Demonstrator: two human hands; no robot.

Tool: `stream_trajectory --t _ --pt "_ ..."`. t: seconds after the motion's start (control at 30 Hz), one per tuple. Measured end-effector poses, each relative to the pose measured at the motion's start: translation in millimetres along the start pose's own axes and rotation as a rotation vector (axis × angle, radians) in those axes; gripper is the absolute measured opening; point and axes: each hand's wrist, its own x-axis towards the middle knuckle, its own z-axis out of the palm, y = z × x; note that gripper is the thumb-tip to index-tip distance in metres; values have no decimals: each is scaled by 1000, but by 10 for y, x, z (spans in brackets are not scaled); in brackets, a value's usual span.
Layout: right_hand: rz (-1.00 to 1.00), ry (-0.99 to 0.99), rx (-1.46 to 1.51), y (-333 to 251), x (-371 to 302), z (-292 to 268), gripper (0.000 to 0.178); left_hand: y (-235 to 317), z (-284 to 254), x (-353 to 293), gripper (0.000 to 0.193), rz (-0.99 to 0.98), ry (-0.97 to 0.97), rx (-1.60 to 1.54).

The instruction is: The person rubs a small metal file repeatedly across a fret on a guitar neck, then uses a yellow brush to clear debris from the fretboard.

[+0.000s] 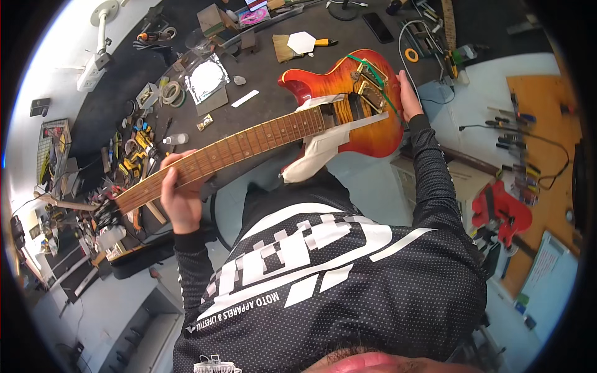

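Observation:
An electric guitar (378, 138) with a red-orange sunburst body is held up in front of me, over the dark bench's near edge. My left hand (182, 198) is closed around its long brown neck (249, 142), near the headstock end. At the far end of the body, my right hand (408, 98) grips the rounded edge; most of its fingers are hidden behind the guitar. Strips of pale masking tape (323, 140) and paper cover the body around the neck joint. A green band (372, 68) lies across the gold metal parts. No strings show over the fretboard.
On the dark workbench (261, 87) lie a wide brush (286, 48), a phone (377, 28), a small bottle (175, 139) and a tape roll (172, 93). Yellow power tools (134, 163) crowd the left. A red guitar body (504, 211) and a tool board (528, 93) are at right.

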Motion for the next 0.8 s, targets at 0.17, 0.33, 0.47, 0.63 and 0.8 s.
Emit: stream_trajectory --t 0.17,0.33,0.47,0.63,0.8 --pt "-102 9 -235 -474 686 286 77 -812 -188 435 40 -110 155 -111" --pt "-134 -24 -414 -405 930 88 73 -1227 -160 389 45 -213 242 -197" --pt "-69 -64 -393 -429 1162 76 73 -1508 -131 474 44 -241 268 -283" --pt "-70 -29 -581 -496 1299 67 79 -1784 -119 416 43 -238 314 -357" --pt "-81 -62 -617 -512 1474 90 83 -1913 -154 475 42 -230 342 -413"
